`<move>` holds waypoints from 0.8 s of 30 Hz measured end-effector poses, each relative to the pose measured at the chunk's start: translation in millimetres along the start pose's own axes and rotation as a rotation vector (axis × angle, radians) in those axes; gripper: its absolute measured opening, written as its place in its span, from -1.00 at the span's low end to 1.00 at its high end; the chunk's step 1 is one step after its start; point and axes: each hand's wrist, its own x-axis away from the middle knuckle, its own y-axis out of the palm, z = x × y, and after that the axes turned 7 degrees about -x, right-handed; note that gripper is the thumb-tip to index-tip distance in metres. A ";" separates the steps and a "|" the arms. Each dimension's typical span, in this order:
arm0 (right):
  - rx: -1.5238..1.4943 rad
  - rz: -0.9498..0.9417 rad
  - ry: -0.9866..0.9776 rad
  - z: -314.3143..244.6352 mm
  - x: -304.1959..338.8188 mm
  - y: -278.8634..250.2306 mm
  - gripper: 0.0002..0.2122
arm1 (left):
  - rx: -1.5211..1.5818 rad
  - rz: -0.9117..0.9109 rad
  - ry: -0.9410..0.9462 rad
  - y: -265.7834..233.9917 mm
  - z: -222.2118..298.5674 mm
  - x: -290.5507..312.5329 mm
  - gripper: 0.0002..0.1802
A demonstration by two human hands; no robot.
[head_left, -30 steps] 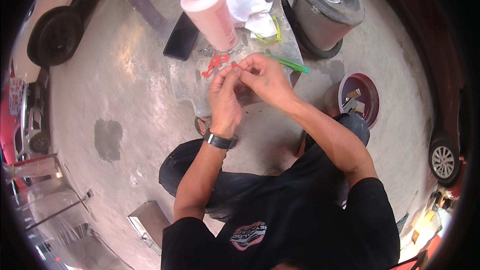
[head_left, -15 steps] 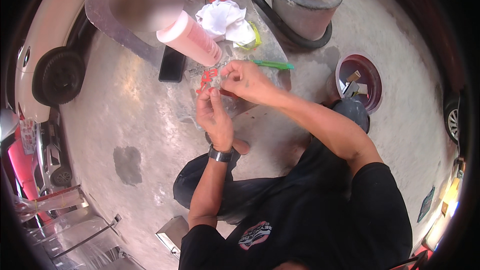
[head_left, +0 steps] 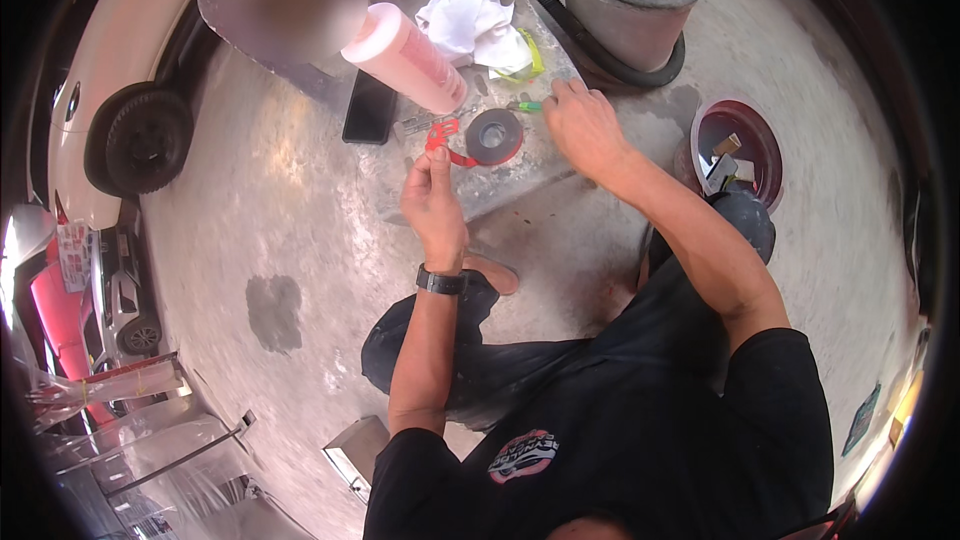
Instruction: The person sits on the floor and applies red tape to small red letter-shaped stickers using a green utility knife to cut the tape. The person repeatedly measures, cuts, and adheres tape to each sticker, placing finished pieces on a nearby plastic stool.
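Observation:
My left hand (head_left: pixel 433 202) is closed, thumb and finger pinching the end of a red-backed double-sided tape strip (head_left: pixel 460 157). A small red cut-out piece (head_left: pixel 441 132) shows just beyond those fingertips. The strip runs to a dark tape roll (head_left: pixel 478 140) lying flat on the worn grey work surface (head_left: pixel 540 165). Farther right, my right hand (head_left: pixel 590 135) curls its fingers over a green utility knife (head_left: pixel 529 106); most of the knife is hidden beneath the hand.
A pink bottle (head_left: pixel 405 55) and a black phone (head_left: pixel 371 108) are left of the roll. Behind it lies a crumpled white cloth (head_left: pixel 465 25). A grey drum with a black hose (head_left: pixel 625 35) stands back right; a reddish bucket (head_left: pixel 772 165) holds scraps.
My right hand has moved right, away from my left hand, onto the green knife. The tape roll now shows on the surface. The whole view has shifted slightly.

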 end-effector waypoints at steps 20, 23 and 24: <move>-0.476 -0.136 0.107 -20.9 23.9 -15.3 -0.81 | -0.148 -0.176 -0.107 -51.3 18.9 28.7 -0.79; -0.433 -0.248 -0.046 -35.9 11.1 -9.2 -0.77 | -0.189 -0.175 -0.066 -58.8 17.8 43.5 -0.80; -0.399 -0.294 -0.064 -39.1 6.2 -5.3 -0.77 | -0.201 -0.186 -0.106 -62.7 17.3 47.7 -0.80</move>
